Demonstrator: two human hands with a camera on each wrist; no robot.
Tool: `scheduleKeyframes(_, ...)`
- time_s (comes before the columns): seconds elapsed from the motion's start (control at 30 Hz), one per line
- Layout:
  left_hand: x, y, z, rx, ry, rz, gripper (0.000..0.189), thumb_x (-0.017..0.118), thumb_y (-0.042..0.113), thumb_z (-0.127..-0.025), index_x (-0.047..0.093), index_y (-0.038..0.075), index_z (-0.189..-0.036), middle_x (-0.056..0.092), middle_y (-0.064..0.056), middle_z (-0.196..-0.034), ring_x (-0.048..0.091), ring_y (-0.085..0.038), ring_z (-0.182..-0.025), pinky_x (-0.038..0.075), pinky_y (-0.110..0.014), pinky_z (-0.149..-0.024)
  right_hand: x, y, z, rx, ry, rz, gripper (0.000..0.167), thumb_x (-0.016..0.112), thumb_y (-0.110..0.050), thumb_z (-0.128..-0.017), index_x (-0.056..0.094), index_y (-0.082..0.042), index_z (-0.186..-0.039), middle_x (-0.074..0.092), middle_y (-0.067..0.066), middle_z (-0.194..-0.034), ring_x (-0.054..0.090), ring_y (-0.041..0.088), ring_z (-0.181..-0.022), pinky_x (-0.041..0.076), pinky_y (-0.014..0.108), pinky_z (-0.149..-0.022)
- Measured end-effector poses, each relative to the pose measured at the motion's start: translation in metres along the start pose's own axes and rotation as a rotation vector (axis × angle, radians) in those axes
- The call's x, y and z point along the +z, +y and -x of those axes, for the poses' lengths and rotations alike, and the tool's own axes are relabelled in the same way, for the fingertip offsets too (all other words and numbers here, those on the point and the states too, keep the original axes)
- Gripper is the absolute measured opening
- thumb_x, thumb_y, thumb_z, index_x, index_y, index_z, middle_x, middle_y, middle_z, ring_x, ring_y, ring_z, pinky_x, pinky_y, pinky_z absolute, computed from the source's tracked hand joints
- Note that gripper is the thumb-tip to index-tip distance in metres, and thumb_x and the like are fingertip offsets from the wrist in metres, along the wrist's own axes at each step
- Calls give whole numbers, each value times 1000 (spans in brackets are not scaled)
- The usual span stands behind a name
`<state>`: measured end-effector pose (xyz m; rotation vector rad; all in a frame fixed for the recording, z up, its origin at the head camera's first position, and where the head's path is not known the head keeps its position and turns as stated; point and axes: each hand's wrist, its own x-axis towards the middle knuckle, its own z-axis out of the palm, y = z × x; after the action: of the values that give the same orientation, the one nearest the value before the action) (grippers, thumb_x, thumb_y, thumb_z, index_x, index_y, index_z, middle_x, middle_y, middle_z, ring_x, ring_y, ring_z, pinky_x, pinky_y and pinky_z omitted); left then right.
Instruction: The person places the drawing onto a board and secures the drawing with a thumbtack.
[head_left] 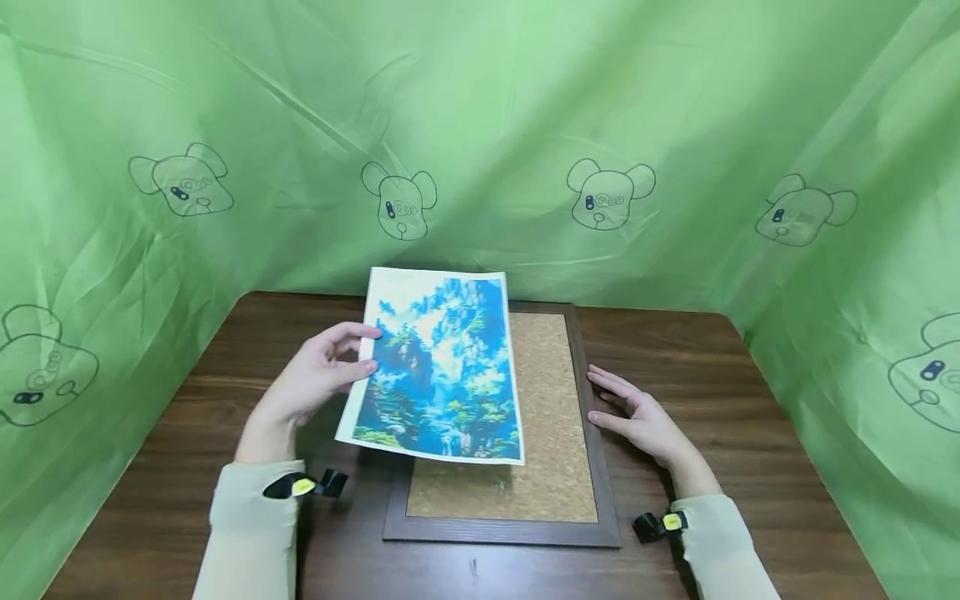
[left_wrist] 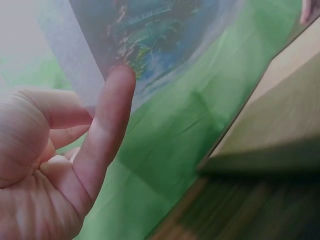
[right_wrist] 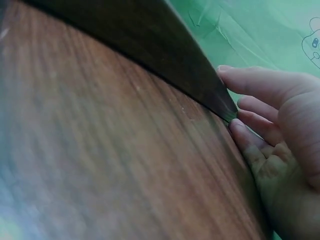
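A sheet with a printed blue mountain and waterfall picture [head_left: 442,367] is tilted above a dark wooden frame [head_left: 502,531]. My left hand [head_left: 326,371] pinches its left edge between thumb and fingers. In the left wrist view the thumb [left_wrist: 112,105] lies across the front of the sheet's white margin. Inside the frame shows a cork-like speckled board [head_left: 551,417], partly covered by the sheet. At the frame's right side my right hand [head_left: 637,417] touches the outer edge with its fingertips, fingers loosely extended. The right wrist view shows those fingertips against the frame's side [right_wrist: 165,55].
The frame lies flat on a dark wood-grain table [head_left: 690,375]. Green cloth [head_left: 480,100] printed with bear heads hangs behind and along both sides. Each wrist carries a small black camera on a strap.
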<state>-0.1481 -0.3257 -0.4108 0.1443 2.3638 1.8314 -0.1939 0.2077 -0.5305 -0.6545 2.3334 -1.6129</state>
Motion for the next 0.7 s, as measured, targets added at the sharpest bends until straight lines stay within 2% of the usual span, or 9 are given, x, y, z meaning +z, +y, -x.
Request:
scheduleKeyframes(0.07,16,4,-10,-4,-21,15,43,75,5,-104,62,9,-145,64,-23,-116,76,-30,-86,67,-47,-74,1,-1,0,-3,2,-23,72,82,-11,-99,51,-5,-163,37,12,-176,38,10,-156,38,14,-116)
scheduleKeyframes(0.1,25,5,-13,-4,-34,29,43,74,4,-104,62,8,-145,64,-24,-117,77,-30,-85,67,-49,-74,2,-2,1,-2,2,-23,72,82,-11,-100,50,-5,-164,36,12,-176,39,10,-156,38,14,-116)
scheduleKeyframes(0.2,50,-1,-17,1,-49,56,42,74,0,-103,64,9,-143,64,-23,-115,74,-28,-78,67,-48,-71,4,-2,3,12,1,-8,73,82,-14,-101,48,-8,-166,36,10,-177,39,19,-158,38,13,-115)
scheduleKeyframes(0.3,69,-9,-21,10,-70,46,41,74,1,-103,65,8,-142,64,-21,-115,72,-27,-77,66,-46,-69,9,0,6,24,18,4,72,82,-16,-101,50,-9,-165,37,9,-176,39,33,-158,38,12,-114)
scheduleKeyframes(0.47,83,-21,-23,-14,-81,19,41,76,3,-103,65,8,-142,60,-20,-115,69,-25,-77,65,-41,-68,16,2,9,45,16,11,71,83,-19,-100,52,-9,-163,38,7,-176,40,36,-157,36,11,-113)
scheduleKeyframes(0.7,97,-22,-40,4,-78,-34,39,74,4,-104,66,11,-141,54,-20,-115,63,-23,-69,64,-39,-65,5,-2,2,43,38,49,70,84,-22,-99,55,-8,-162,39,7,-175,38,35,-159,36,11,-113)
